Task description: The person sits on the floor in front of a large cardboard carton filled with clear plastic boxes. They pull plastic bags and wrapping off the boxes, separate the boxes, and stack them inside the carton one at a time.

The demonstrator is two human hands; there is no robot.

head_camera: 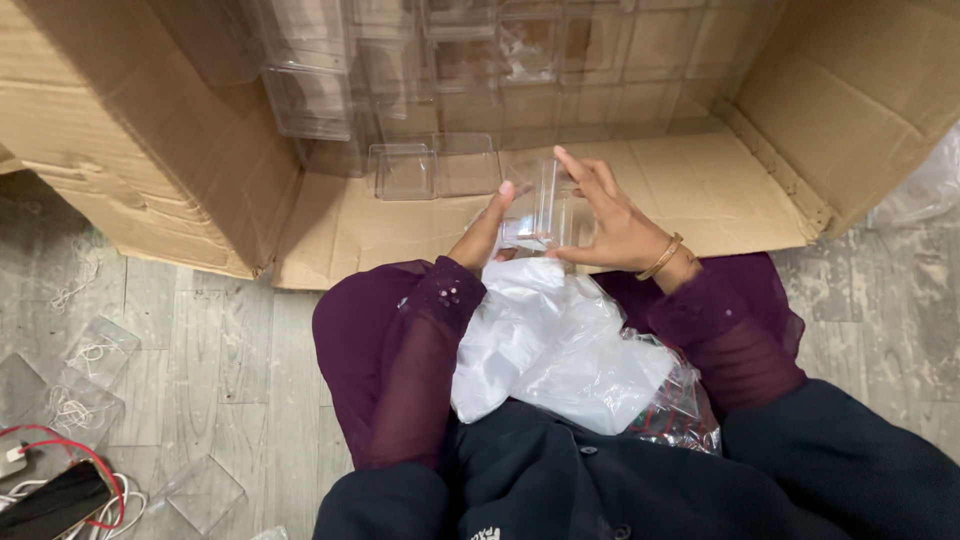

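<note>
My right hand (612, 222) has its fingers (578, 168) spread over the top and far side of a small clear plastic box (545, 208), thumb tucked low along its near edge, so the grasp is closed around the box rather than loose. My left hand (484, 232) meets it from the other side, thumb (500, 197) pressed up against the box's left wall, the other fingers hidden behind it; I judge both hands are squeezing the same piece between them. The box sits upright in the air, just above a bundle of white and clear plastic bags (555, 345) resting in my lap, and in front of the lower flap of a big open cardboard carton (700, 190) lying on its side. Inside the carton more clear boxes (420, 60) are stacked in rows, with one open empty one (432, 168) lying on the flap, near my hands. On the wooden floor (220, 340) to my left lie flat clear lids (85, 375) and a tangle of red and white cables (75, 480). To me this looks like the forming or closing stage of a single box; the next move calls for firm, even pressure without cracking the thin walls
</note>
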